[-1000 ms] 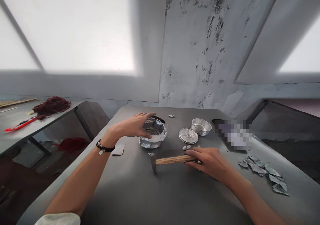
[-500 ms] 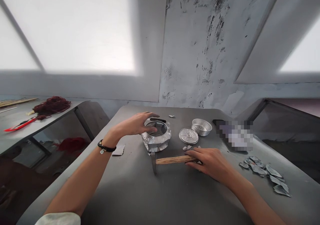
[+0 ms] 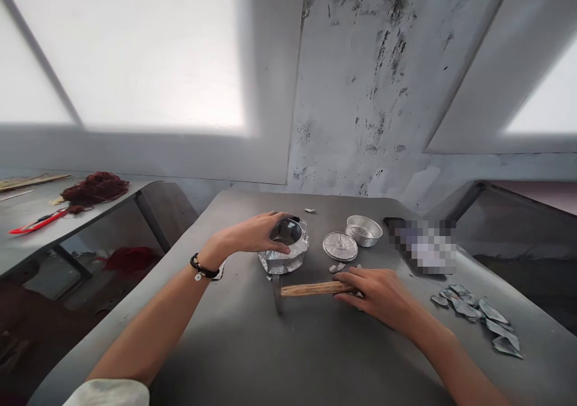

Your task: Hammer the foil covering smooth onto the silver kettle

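Note:
In the head view, a dented silvery metal pot [image 3: 285, 262] with a round open mouth stands upright on the grey table. My left hand [image 3: 264, 232] grips its left side, thumb on the front near the rim and fingers curved over the back. Just in front of the pot lies a hammer [image 3: 311, 288] with a wooden handle, its metal head at the left. The fingers of my right hand [image 3: 374, 292] are closed around the handle's right end. A round metal lid [image 3: 341, 246] and a perforated metal strainer cup [image 3: 364, 232] sit right of the pot.
A dark phone-like slab [image 3: 424, 247], partly pixelated, lies on the table [image 3: 252, 346] at right, with several crumpled grey scraps [image 3: 480, 316] nearer me. On the left table are dark red yarn [image 3: 95, 188] and a red-handled tool [image 3: 40, 221].
My left hand has slid rightward over the pot; its thumb has moved from the mouth's inside to the outer front. The right hand and hammer have stayed put.

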### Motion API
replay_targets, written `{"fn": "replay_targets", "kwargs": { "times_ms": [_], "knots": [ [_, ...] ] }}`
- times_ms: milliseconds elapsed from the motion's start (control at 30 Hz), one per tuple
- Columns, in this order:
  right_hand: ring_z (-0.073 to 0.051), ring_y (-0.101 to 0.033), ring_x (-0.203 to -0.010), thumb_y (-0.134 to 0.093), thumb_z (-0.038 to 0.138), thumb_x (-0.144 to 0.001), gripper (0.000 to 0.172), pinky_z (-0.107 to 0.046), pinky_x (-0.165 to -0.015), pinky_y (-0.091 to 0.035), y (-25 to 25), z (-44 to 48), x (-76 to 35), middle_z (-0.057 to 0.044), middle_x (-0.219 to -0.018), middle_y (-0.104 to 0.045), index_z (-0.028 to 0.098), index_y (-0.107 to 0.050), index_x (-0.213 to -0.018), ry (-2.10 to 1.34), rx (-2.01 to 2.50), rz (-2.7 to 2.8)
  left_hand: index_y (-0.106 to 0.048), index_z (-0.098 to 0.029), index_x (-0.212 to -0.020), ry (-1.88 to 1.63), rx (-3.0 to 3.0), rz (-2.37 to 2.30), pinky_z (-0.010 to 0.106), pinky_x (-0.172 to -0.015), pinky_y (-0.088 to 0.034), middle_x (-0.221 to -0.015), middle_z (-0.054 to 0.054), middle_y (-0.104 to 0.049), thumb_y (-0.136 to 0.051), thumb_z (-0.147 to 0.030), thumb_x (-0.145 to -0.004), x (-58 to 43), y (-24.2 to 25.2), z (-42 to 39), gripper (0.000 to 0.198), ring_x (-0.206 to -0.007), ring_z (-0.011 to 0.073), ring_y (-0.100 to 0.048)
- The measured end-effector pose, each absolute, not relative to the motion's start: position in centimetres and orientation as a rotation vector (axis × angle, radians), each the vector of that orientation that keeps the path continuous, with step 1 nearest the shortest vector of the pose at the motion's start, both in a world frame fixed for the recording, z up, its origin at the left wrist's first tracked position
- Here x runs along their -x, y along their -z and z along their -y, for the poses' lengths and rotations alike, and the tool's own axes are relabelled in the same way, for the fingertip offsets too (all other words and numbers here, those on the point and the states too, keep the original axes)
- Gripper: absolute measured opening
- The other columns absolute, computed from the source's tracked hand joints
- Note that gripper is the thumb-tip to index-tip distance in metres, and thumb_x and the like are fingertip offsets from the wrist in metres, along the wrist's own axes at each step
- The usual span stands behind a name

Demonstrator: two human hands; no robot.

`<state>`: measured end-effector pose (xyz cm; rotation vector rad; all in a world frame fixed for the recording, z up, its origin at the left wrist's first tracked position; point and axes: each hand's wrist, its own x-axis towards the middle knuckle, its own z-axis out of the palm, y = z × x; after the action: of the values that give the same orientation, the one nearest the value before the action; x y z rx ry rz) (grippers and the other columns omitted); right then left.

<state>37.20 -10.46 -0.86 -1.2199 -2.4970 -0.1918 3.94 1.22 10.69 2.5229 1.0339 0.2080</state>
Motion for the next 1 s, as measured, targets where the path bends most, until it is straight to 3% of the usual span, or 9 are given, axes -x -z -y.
{"fn": "replay_targets", "kwargs": {
  "times_ms": [300, 500, 800, 1000],
  "knots": [
    [-0.021, -0.078, -0.078, -0.074, 0.03, -0.1, 0.021, -0.03, -0.062, -0.047, 0.8, 10.4, -37.3, 0.002, -0.101, -0.082, 0.029, -0.072, -0.121, 0.17, 1.227, 2.509, -0.049, -0.029, -0.161, -0.263, -2.573, -1.035, 0.046, -0.108, -0.05, -0.149, 0.011, -0.068, -0.08, -0.06, -0.09, -4.2, -10.8, -1.0, 0.083, -0.136, 0.0377, -0.063],
    [-0.021, -0.079, -0.08, -0.07, 0.033, -0.102, 0.019, -0.03, -0.063, -0.049, 1.1, 10.4, -37.4, 0.0, -0.1, -0.082, 0.03, -0.073, -0.121, 0.154, 1.254, 2.508, -0.043, -0.029, -0.166, -0.278, -2.566, -1.103, 0.041, -0.105, -0.052, -0.16, 0.012, -0.052, -0.066, -0.063, -0.099, -3.5, -11.4, -0.7, 0.078, -0.132, 0.0329, -0.064],
    [-0.02, -0.078, -0.078, -0.07, 0.033, -0.103, 0.02, -0.03, -0.062, -0.048, 0.7, 10.6, -37.2, 0.001, -0.099, -0.081, 0.028, -0.073, -0.122, 0.143, 1.264, 2.513, -0.045, -0.036, -0.164, -0.283, -2.56, -1.034, 0.039, -0.096, -0.055, -0.158, 0.01, -0.051, -0.066, -0.061, -0.1, -4.0, -12.7, 0.7, 0.072, -0.117, 0.0297, -0.07],
    [-0.022, -0.079, -0.082, -0.068, 0.034, -0.104, 0.021, -0.03, -0.063, -0.05, 1.0, 10.4, -37.3, -0.001, -0.105, -0.082, 0.029, -0.073, -0.123, 0.138, 1.26, 2.516, -0.045, -0.038, -0.164, -0.324, -2.571, -1.017, 0.04, -0.099, -0.055, -0.154, 0.008, -0.053, -0.068, -0.06, -0.1, -4.3, -13.1, 1.2, 0.071, -0.117, 0.0295, -0.07]
  ]
}}
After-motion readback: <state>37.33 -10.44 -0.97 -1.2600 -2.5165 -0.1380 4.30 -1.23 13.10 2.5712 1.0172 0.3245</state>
